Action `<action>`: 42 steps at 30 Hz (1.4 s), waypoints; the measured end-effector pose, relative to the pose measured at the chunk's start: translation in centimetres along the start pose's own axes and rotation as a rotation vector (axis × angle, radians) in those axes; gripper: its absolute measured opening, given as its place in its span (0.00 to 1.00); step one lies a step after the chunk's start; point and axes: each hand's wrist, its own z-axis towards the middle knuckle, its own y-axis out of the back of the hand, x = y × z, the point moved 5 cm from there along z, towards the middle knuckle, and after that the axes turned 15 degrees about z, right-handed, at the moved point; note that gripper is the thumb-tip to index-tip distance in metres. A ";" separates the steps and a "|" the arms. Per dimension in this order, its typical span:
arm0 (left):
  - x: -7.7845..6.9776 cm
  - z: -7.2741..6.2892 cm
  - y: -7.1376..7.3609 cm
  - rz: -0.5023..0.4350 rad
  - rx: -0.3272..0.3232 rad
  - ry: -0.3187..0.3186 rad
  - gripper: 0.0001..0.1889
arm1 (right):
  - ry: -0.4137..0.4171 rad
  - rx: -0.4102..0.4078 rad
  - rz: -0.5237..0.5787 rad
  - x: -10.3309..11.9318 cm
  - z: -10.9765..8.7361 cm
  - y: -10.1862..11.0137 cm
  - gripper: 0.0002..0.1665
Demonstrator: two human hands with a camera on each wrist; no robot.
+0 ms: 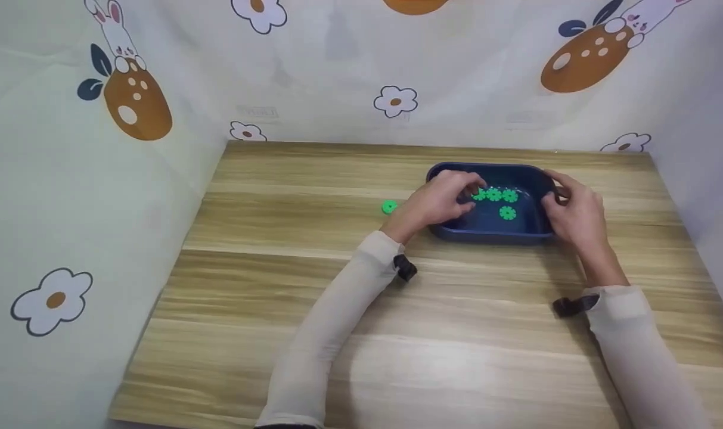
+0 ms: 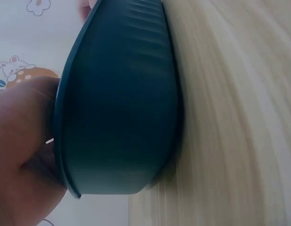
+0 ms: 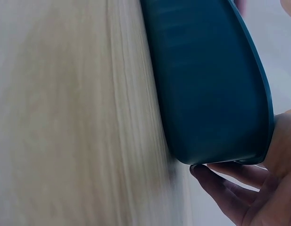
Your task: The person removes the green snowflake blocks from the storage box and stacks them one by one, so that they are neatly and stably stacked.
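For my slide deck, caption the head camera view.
Both hands, left hand and right hand, grip a blue tray holding green gears.

A dark navy-blue plastic tray [image 1: 519, 174] holds bright green gear-shaped discs [image 1: 495, 195]; a matching green disc [image 1: 388, 207] lies on the pale, streaky wood-grain worktop [image 1: 313, 286]. The cream cloth backdrop [image 1: 69, 179] bears white flowers, brown spotted eggs and rabbits.

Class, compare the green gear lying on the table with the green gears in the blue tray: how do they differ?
The lone gear lies on the bare table, left of the left hand; the tray gears lie inside the blue tray. It lies alone; they cluster. All are green and toothed.
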 end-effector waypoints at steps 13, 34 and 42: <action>0.3 2.4 -1.8 0.219 0.124 0.173 0.21 | -0.036 0.007 -0.001 0.2 0.0 -0.2 0.30; -0.8 3.0 -2.6 0.384 0.237 0.173 0.27 | -0.052 0.030 -0.022 -0.1 -0.2 0.8 0.31; -0.7 3.3 -3.2 0.456 0.205 0.146 0.24 | -0.046 0.027 -0.032 0.0 0.0 1.0 0.32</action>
